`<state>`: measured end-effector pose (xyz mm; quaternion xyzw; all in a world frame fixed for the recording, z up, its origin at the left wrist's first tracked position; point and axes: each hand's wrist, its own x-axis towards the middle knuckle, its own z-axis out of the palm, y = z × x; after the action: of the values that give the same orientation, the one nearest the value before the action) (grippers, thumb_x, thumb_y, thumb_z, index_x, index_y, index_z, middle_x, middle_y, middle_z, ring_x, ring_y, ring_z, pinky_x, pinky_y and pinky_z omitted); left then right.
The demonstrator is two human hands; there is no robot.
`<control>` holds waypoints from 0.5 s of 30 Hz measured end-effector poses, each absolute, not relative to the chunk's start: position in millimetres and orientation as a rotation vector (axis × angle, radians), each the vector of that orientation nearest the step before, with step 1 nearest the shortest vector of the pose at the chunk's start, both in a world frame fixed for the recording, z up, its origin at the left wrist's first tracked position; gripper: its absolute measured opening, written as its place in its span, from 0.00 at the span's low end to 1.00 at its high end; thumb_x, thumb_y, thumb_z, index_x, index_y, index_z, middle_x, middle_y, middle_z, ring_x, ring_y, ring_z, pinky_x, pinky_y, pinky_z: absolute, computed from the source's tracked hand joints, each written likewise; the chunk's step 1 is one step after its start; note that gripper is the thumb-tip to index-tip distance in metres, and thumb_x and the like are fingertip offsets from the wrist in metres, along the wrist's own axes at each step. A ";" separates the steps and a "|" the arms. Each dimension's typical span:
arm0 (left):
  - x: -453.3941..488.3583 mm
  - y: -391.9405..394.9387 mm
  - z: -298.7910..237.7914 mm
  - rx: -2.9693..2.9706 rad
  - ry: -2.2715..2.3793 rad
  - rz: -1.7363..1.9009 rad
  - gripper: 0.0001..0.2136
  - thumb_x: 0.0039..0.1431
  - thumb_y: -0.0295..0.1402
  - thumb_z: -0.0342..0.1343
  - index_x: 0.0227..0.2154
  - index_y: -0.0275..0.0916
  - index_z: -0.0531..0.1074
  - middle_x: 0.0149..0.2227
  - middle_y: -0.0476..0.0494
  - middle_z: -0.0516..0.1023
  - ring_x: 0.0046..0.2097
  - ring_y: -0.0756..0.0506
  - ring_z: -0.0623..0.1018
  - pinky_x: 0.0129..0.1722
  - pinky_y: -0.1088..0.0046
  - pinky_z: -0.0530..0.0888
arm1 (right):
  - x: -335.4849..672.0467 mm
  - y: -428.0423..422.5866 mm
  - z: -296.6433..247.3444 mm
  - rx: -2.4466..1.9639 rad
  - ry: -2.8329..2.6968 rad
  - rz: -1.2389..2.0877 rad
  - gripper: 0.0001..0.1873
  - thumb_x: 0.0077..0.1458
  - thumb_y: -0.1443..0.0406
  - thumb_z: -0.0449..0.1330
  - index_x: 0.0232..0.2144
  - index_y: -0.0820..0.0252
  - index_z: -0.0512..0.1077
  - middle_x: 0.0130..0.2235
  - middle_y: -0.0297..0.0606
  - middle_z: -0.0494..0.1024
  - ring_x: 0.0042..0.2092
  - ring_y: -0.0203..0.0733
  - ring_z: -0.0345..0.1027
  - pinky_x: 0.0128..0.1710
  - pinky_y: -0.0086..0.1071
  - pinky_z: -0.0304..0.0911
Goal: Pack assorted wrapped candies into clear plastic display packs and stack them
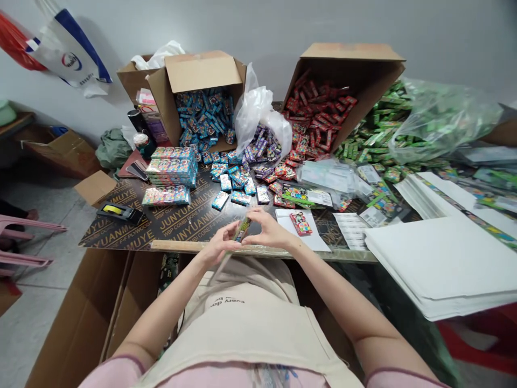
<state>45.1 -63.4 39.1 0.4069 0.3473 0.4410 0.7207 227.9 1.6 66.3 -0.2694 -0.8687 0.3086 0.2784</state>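
Note:
At the table's front edge, my left hand (220, 245) and my right hand (266, 229) are closed on one flat, printed packet (243, 228) with dark and yellow-green colours. It is tilted nearly edge-on to me, so its face is mostly hidden. The left fingers grip its near side, and the right thumb and fingers its upper end. Just beyond the hands lie loose blue boxes (241, 198). To the right, a red box (301, 222) rests on a white sheet (319, 240). A green-edged printed packet (307, 195) lies behind that sheet.
Open cartons hold blue boxes (205, 116) and red boxes (319, 116). Between them, a plastic bag (258, 110) spills purple boxes (260, 148). Green boxes (371, 129) pile at right, behind stacked white card (448, 264). Wrapped stacks (167, 195) and a tape dispenser (121, 212) stand left.

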 end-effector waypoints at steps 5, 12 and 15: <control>43.4 -52.6 45.7 0.828 0.845 0.911 0.20 0.41 0.38 0.64 0.38 0.33 0.77 0.34 0.43 0.80 0.35 0.44 0.76 0.37 0.71 0.69 | 229.8 17.0 66.3 -0.703 -2.317 0.988 0.27 0.50 0.52 0.65 0.48 0.61 0.72 0.41 0.40 0.78 0.41 0.44 0.70 0.46 0.39 0.64; 48.0 -29.4 37.8 0.701 0.940 1.036 0.16 0.43 0.39 0.62 0.33 0.33 0.75 0.28 0.46 0.78 0.27 0.48 0.73 0.30 0.73 0.68 | 220.0 26.3 47.8 -1.083 -1.688 0.860 0.37 0.42 0.53 0.70 0.54 0.57 0.68 0.52 0.45 0.74 0.54 0.51 0.66 0.52 0.45 0.64; 47.8 -24.0 32.0 0.782 0.964 1.058 0.15 0.47 0.42 0.61 0.32 0.34 0.75 0.27 0.46 0.77 0.28 0.48 0.73 0.32 0.72 0.68 | 217.2 18.9 34.1 -1.052 -1.538 1.341 0.31 0.45 0.49 0.66 0.49 0.59 0.71 0.45 0.44 0.78 0.47 0.49 0.72 0.44 0.42 0.69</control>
<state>47.8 -24.0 32.0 0.3491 0.4303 0.4723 0.6855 217.2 18.9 34.1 -0.4178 -0.6110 0.5325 0.4106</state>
